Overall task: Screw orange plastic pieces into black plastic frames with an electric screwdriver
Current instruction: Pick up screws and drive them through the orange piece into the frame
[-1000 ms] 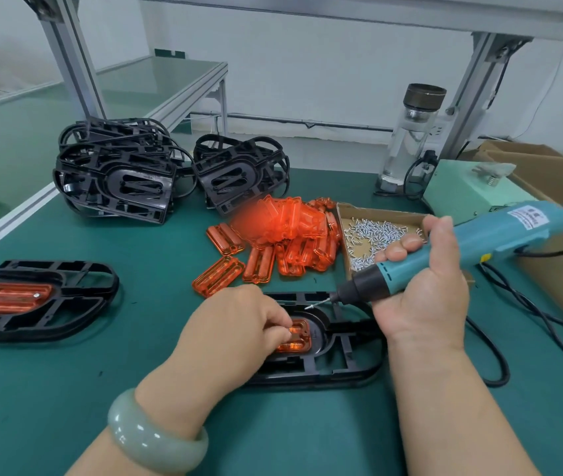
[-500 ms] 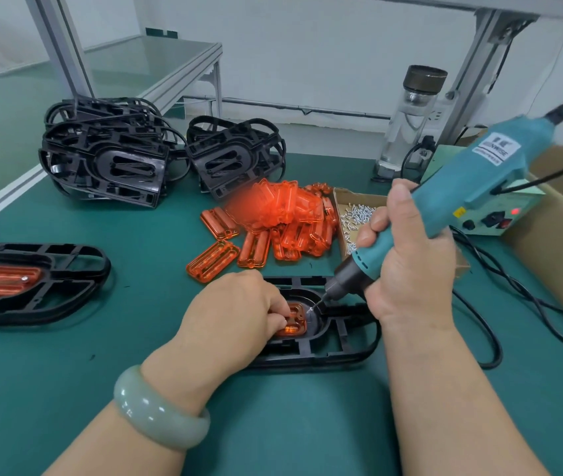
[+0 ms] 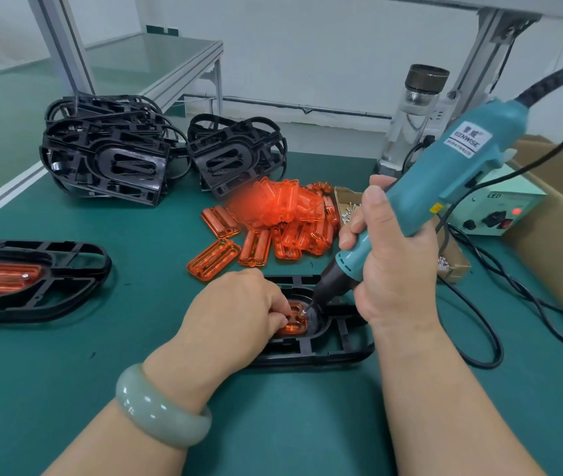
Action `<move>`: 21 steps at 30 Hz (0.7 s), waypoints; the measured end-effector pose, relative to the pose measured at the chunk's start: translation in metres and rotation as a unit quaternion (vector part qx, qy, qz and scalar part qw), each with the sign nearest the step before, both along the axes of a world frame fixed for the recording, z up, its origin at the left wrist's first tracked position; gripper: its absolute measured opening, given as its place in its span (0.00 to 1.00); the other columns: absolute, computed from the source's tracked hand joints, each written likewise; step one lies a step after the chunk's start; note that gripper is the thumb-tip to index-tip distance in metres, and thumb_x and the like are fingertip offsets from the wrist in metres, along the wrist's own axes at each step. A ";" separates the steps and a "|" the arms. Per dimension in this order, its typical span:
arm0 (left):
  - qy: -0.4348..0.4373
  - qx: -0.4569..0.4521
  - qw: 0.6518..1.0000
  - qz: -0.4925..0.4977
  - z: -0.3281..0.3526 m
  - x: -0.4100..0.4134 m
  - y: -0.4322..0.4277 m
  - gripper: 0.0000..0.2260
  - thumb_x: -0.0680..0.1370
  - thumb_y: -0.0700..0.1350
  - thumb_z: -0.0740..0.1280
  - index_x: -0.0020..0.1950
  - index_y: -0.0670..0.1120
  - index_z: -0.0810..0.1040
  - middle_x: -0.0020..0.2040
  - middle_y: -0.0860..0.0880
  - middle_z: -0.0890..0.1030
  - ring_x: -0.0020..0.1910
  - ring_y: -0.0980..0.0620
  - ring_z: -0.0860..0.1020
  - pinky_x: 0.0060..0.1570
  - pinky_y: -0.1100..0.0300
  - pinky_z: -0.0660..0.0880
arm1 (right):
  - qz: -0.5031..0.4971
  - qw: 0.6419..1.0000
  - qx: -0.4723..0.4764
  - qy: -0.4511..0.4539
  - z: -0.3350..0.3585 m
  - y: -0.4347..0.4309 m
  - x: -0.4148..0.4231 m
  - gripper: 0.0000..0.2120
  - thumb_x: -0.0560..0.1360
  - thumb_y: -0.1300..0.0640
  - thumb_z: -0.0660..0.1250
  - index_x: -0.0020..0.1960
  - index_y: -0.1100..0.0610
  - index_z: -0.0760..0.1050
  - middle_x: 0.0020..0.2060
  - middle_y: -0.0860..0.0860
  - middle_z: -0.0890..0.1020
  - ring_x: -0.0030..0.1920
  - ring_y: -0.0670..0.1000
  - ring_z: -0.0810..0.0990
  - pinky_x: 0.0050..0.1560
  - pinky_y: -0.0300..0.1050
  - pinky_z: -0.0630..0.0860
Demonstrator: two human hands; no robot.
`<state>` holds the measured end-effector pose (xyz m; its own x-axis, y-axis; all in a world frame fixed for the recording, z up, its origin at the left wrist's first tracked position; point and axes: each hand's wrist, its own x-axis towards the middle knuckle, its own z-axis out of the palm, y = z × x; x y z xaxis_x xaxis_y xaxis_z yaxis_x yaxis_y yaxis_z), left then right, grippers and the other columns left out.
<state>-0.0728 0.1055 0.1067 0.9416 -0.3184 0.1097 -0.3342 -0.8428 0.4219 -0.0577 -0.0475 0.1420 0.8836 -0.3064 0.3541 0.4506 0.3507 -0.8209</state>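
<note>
A black plastic frame [image 3: 335, 345] lies on the green mat in front of me with an orange plastic piece [image 3: 295, 325] seated in its oval recess. My left hand [image 3: 239, 310] lies over the frame's left part, its curled fingertips pressing on the orange piece. My right hand [image 3: 397, 266] grips a teal electric screwdriver [image 3: 445, 173], tilted, with its bit tip down on a screw at the orange piece's upper right corner. Most of the orange piece is hidden under my left hand.
A frame with an orange piece fitted [image 3: 33, 280] lies at the left. Stacks of black frames [image 3: 108, 159] stand behind, a heap of orange pieces [image 3: 283, 221] in the middle, a cardboard tray of screws [image 3: 347, 204] beside it. A power box [image 3: 499, 211], cables [image 3: 479, 304] and a carton [image 3: 554, 228] are at the right.
My right hand has swung the screwdriver from nearly level to steeply tilted and brought the bit down onto the orange piece. My left hand has stayed on the piece.
</note>
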 end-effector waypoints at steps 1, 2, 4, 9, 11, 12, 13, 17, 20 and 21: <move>-0.002 0.001 1.000 -0.001 0.000 0.000 0.000 0.08 0.75 0.51 0.67 0.52 0.58 0.82 0.45 0.55 0.73 0.47 0.53 0.74 0.47 0.60 0.70 | 0.007 1.000 -0.006 -0.004 0.000 0.001 0.000 0.05 0.74 0.57 0.66 0.49 0.55 0.73 0.27 0.47 0.74 0.25 0.47 0.71 0.30 0.40 0.70; -0.002 0.001 1.000 -0.002 0.000 0.000 0.000 0.08 0.75 0.51 0.67 0.52 0.58 0.82 0.44 0.55 0.72 0.46 0.53 0.73 0.46 0.60 0.70 | 0.016 1.000 -0.014 -0.008 0.001 0.003 0.000 0.06 0.74 0.57 0.66 0.49 0.55 0.73 0.28 0.47 0.74 0.25 0.47 0.72 0.30 0.40 0.71; -0.004 0.001 1.000 -0.004 0.001 0.000 0.000 0.07 0.75 0.50 0.68 0.51 0.58 0.83 0.43 0.55 0.72 0.45 0.54 0.72 0.45 0.61 0.70 | 0.035 0.999 -0.033 -0.016 0.002 0.005 0.001 0.07 0.74 0.57 0.66 0.51 0.55 0.72 0.27 0.46 0.74 0.26 0.47 0.71 0.30 0.40 0.71; -0.006 -0.004 1.000 -0.008 0.002 -0.001 0.000 0.08 0.74 0.49 0.68 0.52 0.58 0.82 0.43 0.55 0.72 0.49 0.52 0.75 0.48 0.57 0.73 | 0.100 0.989 -0.092 -0.052 0.004 0.008 0.002 0.10 0.74 0.55 0.69 0.53 0.55 0.73 0.28 0.46 0.74 0.26 0.47 0.72 0.31 0.40 0.71; -0.003 -0.002 1.000 -0.010 0.003 -0.002 0.000 0.08 0.74 0.49 0.68 0.51 0.58 0.83 0.42 0.55 0.73 0.48 0.51 0.75 0.47 0.57 0.73 | 0.144 0.980 -0.125 -0.065 0.006 0.009 0.003 0.11 0.73 0.53 0.68 0.54 0.55 0.74 0.27 0.46 0.74 0.26 0.48 0.72 0.32 0.40 0.72; -0.004 0.001 1.000 -0.013 0.003 -0.002 0.000 0.08 0.74 0.48 0.68 0.51 0.57 0.83 0.42 0.54 0.73 0.48 0.51 0.75 0.47 0.57 0.73 | 0.166 0.975 -0.135 -0.067 0.007 0.010 0.004 0.12 0.72 0.53 0.68 0.54 0.55 0.74 0.28 0.46 0.74 0.26 0.47 0.72 0.32 0.40 0.71; -0.005 0.001 1.000 -0.014 0.003 -0.002 0.000 0.08 0.74 0.48 0.68 0.51 0.57 0.83 0.41 0.54 0.73 0.48 0.51 0.75 0.47 0.56 0.74 | 0.182 0.972 -0.137 -0.065 0.007 0.011 0.005 0.12 0.72 0.53 0.68 0.54 0.55 0.74 0.28 0.46 0.74 0.26 0.47 0.72 0.32 0.39 0.71; 0.001 0.012 1.000 -0.017 0.004 -0.002 0.000 0.09 0.75 0.49 0.66 0.53 0.58 0.82 0.44 0.53 0.73 0.51 0.50 0.75 0.49 0.55 0.74 | 0.179 0.978 -0.095 -0.048 0.007 0.011 0.008 0.18 0.70 0.49 0.74 0.54 0.55 0.73 0.28 0.46 0.74 0.25 0.46 0.71 0.31 0.39 0.71; 0.003 0.034 0.999 -0.023 0.003 -0.001 -0.002 0.10 0.76 0.50 0.65 0.55 0.59 0.81 0.45 0.54 0.70 0.54 0.50 0.73 0.52 0.55 0.73 | 0.158 0.986 -0.030 -0.032 0.003 0.004 0.008 0.11 0.75 0.56 0.70 0.55 0.56 0.72 0.27 0.47 0.72 0.25 0.46 0.69 0.30 0.39 0.69; 0.007 0.034 0.999 -0.023 0.003 -0.001 -0.002 0.10 0.76 0.50 0.65 0.55 0.59 0.81 0.45 0.54 0.70 0.54 0.50 0.73 0.53 0.55 0.72 | 0.153 0.988 -0.019 -0.028 0.003 0.002 0.008 0.08 0.75 0.59 0.66 0.54 0.56 0.72 0.26 0.47 0.72 0.24 0.46 0.69 0.29 0.39 0.69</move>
<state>-0.0735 0.1035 0.1095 0.9273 -0.3669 0.0737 -0.3673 -0.8542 0.3680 -0.0501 -0.0455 0.1445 0.9115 -0.0127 0.4111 0.3730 0.4465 -0.8133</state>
